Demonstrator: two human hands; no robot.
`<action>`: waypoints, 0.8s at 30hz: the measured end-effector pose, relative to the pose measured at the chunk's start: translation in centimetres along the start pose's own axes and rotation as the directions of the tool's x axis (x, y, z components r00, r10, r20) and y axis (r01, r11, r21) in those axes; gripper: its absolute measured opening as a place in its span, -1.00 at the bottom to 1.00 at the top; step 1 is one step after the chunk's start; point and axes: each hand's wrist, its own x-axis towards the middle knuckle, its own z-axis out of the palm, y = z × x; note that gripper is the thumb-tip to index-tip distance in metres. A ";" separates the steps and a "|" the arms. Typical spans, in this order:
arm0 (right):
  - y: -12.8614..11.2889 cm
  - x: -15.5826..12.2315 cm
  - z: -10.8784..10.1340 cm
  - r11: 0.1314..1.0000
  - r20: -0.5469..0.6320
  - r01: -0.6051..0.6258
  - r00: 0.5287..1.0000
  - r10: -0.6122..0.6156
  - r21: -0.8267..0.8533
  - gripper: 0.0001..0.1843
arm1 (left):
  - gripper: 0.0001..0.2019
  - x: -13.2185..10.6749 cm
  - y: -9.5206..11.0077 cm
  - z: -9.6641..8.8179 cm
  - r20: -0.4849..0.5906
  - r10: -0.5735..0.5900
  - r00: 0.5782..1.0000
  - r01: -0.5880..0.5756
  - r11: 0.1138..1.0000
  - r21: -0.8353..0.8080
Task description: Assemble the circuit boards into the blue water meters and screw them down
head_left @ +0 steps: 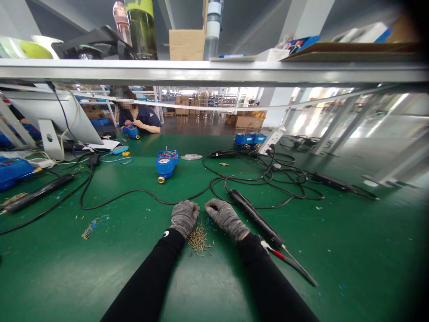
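A small heap of brass-coloured screws [198, 240] lies on the green tabletop [214, 286]. At its upper left edge rests my left hand [185, 217], in a grey knit glove, fingers curled closed. My right hand [226, 218], gloved alike, is just right of the heap, with its fingers pinched together. Whatever either hand holds is hidden or too small to make out. Beyond them stands a blue water meter [166, 164] with a brass fitting and wires on top. Beside my right hand lies a black electric screwdriver [256, 218], and under my right forearm are red-handled pliers [291, 260].
Black cables [241, 177] tangle across the right side, near a white power strip [271, 141]. Another electric screwdriver [40, 192] lies at left, below a monitor [56, 116]. A shelf [214, 71] crosses overhead. A co-worker [144, 117] sits opposite, handling a blue meter.
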 end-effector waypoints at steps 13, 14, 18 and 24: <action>-0.2 0.0 0.5 0.992 -0.002 -0.047 0.999 0.048 -0.120 -0.80 | -0.85 -0.8 -0.3 -1.9 0.051 0.022 0.998 0.002 0.909 -0.416; -0.2 0.0 0.6 0.990 -0.003 -0.047 0.999 0.047 -0.132 -0.79 | -0.86 -0.9 -0.4 -2.5 0.063 0.049 0.997 -0.013 0.875 -0.485; -0.3 0.0 1.3 0.980 0.007 -0.038 0.999 0.040 -0.196 -0.75 | -0.84 -1.1 -0.9 -4.6 0.016 0.084 0.996 -0.048 0.708 -0.705; -1.1 0.0 2.5 0.949 0.029 -0.033 0.999 0.044 -0.313 -0.74 | -0.81 -0.3 -2.0 -4.8 -0.141 -0.108 0.984 -0.061 0.540 -0.840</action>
